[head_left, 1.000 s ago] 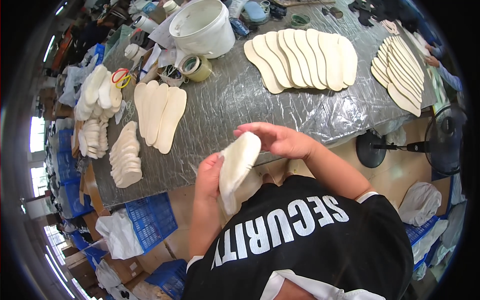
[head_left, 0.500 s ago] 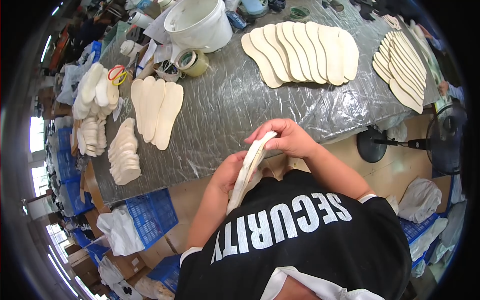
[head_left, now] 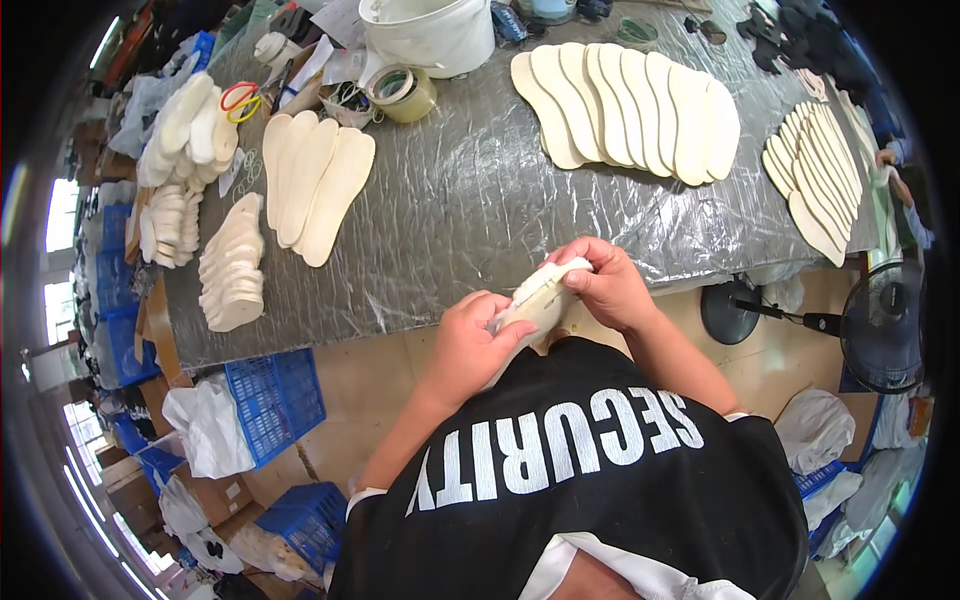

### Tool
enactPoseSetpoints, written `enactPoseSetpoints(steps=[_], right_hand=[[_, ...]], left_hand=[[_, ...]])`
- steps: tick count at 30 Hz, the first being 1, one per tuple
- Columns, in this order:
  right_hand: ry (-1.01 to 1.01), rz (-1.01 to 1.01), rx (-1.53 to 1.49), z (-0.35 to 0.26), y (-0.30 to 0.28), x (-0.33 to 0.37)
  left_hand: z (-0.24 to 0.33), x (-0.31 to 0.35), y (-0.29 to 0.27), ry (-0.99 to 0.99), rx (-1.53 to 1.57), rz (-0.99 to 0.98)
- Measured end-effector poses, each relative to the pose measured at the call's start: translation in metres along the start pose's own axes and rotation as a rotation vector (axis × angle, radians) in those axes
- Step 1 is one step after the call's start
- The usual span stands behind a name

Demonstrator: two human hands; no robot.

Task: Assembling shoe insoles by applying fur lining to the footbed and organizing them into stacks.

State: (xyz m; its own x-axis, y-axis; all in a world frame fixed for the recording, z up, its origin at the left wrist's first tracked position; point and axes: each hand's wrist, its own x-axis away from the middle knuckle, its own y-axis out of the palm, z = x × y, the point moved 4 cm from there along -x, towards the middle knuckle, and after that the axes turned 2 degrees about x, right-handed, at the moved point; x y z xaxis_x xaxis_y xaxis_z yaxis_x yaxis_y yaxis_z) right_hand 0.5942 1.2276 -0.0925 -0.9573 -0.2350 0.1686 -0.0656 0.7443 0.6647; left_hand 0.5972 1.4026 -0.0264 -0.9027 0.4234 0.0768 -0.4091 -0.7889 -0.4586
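- A cream insole with a fluffy white side (head_left: pixel 540 305) is held up well to the near side of the white bucket (head_left: pixel 440 45), slightly to its right.
- The insole's nearer part is grasped by the left hand (head_left: pixel 472 342), its thumb laid along the cream side.
- Its far end is pinched by the right hand (head_left: pixel 602 285).
- Overlapping insoles (head_left: pixel 690 120) are spread on the surface (head_left: pixel 440 200), right of the bucket.
- A tape roll (head_left: pixel 415 100) is set just nearside of the bucket.
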Motion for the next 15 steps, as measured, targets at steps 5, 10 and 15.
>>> enactPoseSetpoints(steps=[5, 10, 15], right_hand=[[0.029, -0.029, 0.135, -0.013, 0.011, 0.0], [0.074, 0.017, 0.417, -0.018, 0.012, 0.0], [-0.035, -0.036, 0.399, -0.026, 0.031, 0.003]], left_hand=[[-0.004, 0.003, 0.0, -0.049, 0.0, 0.02], [0.002, -0.005, 0.005, 0.123, 0.074, 0.067], [0.002, -0.004, -0.004, 0.178, 0.03, 0.07]])
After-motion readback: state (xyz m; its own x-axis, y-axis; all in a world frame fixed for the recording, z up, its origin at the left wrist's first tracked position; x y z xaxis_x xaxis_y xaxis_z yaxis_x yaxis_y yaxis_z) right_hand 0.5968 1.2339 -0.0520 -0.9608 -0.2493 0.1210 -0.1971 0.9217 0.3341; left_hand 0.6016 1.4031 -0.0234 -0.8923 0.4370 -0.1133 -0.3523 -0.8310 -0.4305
